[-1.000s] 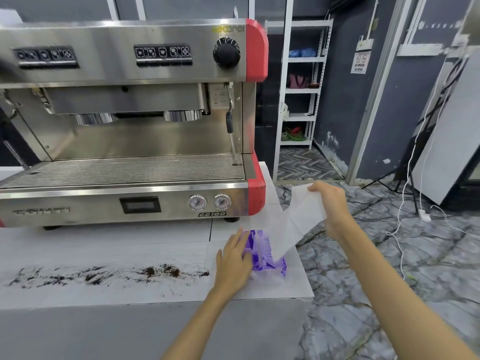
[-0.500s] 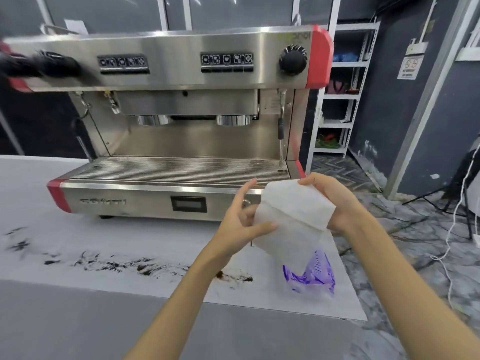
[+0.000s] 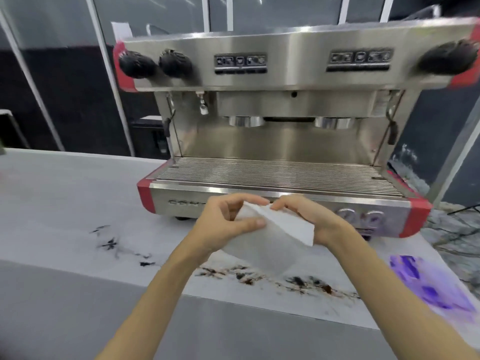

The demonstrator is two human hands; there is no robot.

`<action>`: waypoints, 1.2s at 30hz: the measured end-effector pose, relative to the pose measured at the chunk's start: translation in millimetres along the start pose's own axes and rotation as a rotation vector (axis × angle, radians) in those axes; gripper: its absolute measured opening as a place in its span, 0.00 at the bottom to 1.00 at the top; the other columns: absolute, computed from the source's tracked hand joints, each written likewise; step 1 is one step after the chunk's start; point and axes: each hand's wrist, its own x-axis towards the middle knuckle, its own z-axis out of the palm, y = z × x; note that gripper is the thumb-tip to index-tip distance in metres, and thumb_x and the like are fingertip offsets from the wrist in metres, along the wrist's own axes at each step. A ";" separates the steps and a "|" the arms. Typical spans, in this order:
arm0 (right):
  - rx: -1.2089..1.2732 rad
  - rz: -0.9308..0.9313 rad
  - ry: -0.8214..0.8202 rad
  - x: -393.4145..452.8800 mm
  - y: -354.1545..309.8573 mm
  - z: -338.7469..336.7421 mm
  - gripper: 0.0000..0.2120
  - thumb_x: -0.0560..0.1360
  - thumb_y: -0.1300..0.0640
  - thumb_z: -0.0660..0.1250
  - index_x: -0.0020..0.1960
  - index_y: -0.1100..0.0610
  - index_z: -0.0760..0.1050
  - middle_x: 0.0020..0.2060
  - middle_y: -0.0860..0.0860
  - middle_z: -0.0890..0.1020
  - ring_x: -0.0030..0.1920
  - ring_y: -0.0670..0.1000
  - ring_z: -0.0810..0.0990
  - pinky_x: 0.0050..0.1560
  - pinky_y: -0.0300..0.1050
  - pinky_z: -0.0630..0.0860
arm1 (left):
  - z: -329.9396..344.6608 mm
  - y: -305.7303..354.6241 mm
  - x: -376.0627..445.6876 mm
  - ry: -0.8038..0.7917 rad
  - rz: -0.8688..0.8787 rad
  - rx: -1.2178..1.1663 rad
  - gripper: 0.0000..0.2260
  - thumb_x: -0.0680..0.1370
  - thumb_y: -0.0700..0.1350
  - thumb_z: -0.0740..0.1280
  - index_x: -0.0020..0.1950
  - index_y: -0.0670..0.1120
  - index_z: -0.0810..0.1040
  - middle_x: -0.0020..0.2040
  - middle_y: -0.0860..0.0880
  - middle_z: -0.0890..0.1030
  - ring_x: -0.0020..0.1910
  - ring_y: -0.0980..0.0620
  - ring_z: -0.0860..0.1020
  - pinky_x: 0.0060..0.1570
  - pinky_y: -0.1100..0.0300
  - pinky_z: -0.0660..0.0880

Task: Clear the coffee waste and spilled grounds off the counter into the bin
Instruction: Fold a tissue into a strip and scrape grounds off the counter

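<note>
we've got the white paper tissue (image 3: 270, 237) pinched in both left hand (image 3: 223, 224) and right hand (image 3: 309, 219), folding it above the dark spilled coffee grounds (image 3: 298, 281) on the pale counter (image 3: 65, 203), wiping's next

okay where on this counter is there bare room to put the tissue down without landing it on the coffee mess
The counter left of the espresso machine is bare, as far as the upper grounds streak. Crowded: the front strip, where the spilled grounds trail under both hands toward the purple packet at right.
</note>
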 end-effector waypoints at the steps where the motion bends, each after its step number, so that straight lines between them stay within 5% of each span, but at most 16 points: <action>1: -0.075 -0.053 0.060 6.8 -1.7 16.3 0.07 0.71 0.52 0.66 0.44 0.56 0.76 0.39 0.56 0.77 0.38 0.54 0.76 0.40 0.48 0.71 | -17.2 -0.5 -0.9 0.031 -0.003 0.017 0.09 0.69 0.34 0.72 0.46 0.47 0.83 0.40 0.54 0.84 0.42 0.56 0.81 0.40 0.64 0.79; 5: -0.147 -0.422 0.353 15.0 -9.7 66.9 0.09 0.72 0.48 0.67 0.45 0.54 0.79 0.45 0.47 0.82 0.45 0.47 0.79 0.50 0.43 0.72 | -82.2 -4.1 -6.4 0.161 -0.012 0.020 0.06 0.70 0.36 0.73 0.41 0.47 0.83 0.38 0.54 0.83 0.39 0.57 0.80 0.36 0.62 0.77; 8: -0.227 -0.530 0.227 11.8 -9.7 108.6 0.15 0.65 0.44 0.71 0.48 0.50 0.80 0.49 0.48 0.83 0.49 0.48 0.80 0.50 0.44 0.75 | -122.9 -5.8 -12.0 0.231 0.003 0.009 0.03 0.69 0.38 0.73 0.41 0.45 0.83 0.38 0.52 0.82 0.38 0.56 0.80 0.35 0.64 0.77; 11: -0.267 -0.615 0.256 31.2 -9.1 147.4 0.08 0.65 0.55 0.75 0.43 0.55 0.80 0.40 0.49 0.83 0.42 0.51 0.81 0.42 0.45 0.77 | -157.7 -8.8 -14.8 0.278 0.018 0.006 0.03 0.69 0.39 0.74 0.42 0.43 0.83 0.38 0.53 0.80 0.34 0.63 0.77 0.32 0.70 0.74; 13: -0.162 -0.677 0.286 49.3 -13.0 167.2 0.04 0.69 0.65 0.72 0.42 0.59 0.79 0.34 0.49 0.83 0.37 0.49 0.81 0.35 0.42 0.78 | -180.6 -13.3 -12.8 0.336 0.025 0.082 0.03 0.68 0.42 0.74 0.41 0.47 0.83 0.45 0.54 0.78 0.40 0.66 0.76 0.37 0.75 0.73; 15: -0.061 -0.697 0.299 67.5 -20.3 184.8 0.10 0.70 0.69 0.68 0.46 0.55 0.76 0.32 0.50 0.85 0.34 0.50 0.82 0.33 0.42 0.80 | -204.1 -17.2 -10.0 0.374 0.001 0.083 0.03 0.69 0.43 0.74 0.42 0.48 0.83 0.51 0.53 0.80 0.49 0.60 0.77 0.43 0.72 0.75; 19: 0.033 -0.766 0.339 110.2 -34.2 219.5 0.16 0.71 0.70 0.67 0.48 0.51 0.71 0.30 0.52 0.85 0.32 0.51 0.82 0.30 0.43 0.80 | -246.5 -27.7 -7.1 0.346 -0.118 -0.054 0.17 0.71 0.43 0.72 0.58 0.53 0.75 0.48 0.46 0.84 0.45 0.49 0.83 0.36 0.63 0.80; 22: -0.004 -0.781 0.387 146.5 -38.3 241.6 0.13 0.73 0.69 0.65 0.40 0.51 0.73 0.28 0.49 0.82 0.30 0.51 0.78 0.27 0.42 0.73 | -276.9 -40.4 -1.9 0.422 -0.128 -0.058 0.26 0.71 0.43 0.73 0.62 0.61 0.65 0.43 0.44 0.85 0.41 0.48 0.84 0.36 0.57 0.82; 26: -0.079 -0.690 0.316 186.2 -49.2 264.7 0.14 0.72 0.68 0.66 0.35 0.51 0.80 0.31 0.40 0.83 0.34 0.43 0.79 0.31 0.33 0.75 | -318.1 -51.1 13.5 0.490 -0.031 0.043 0.08 0.71 0.42 0.72 0.44 0.53 0.78 0.37 0.43 0.80 0.33 0.46 0.76 0.26 0.63 0.71; 30: -0.193 -0.638 0.274 224.2 -62.3 289.2 0.12 0.68 0.66 0.72 0.40 0.48 0.81 0.42 0.51 0.85 0.45 0.65 0.80 0.48 0.58 0.80 | -368.1 -61.1 26.7 0.393 -0.058 0.030 0.03 0.71 0.41 0.72 0.43 0.47 0.84 0.39 0.50 0.82 0.38 0.51 0.77 0.32 0.66 0.73; 33: -0.225 -0.617 0.300 246.0 -70.9 304.4 0.15 0.69 0.68 0.70 0.36 0.48 0.81 0.34 0.41 0.85 0.43 0.59 0.81 0.49 0.54 0.78 | -401.5 -63.9 35.5 0.240 -0.141 -0.019 0.08 0.70 0.37 0.72 0.47 0.45 0.84 0.42 0.53 0.84 0.40 0.55 0.82 0.36 0.68 0.77; 36: -0.243 -0.574 0.311 262.4 -78.6 311.4 0.13 0.69 0.68 0.70 0.36 0.50 0.82 0.35 0.43 0.85 0.45 0.58 0.81 0.49 0.53 0.78 | -422.7 -70.8 46.9 0.196 -0.127 0.027 0.10 0.68 0.34 0.73 0.48 0.44 0.83 0.44 0.54 0.84 0.43 0.57 0.83 0.41 0.66 0.80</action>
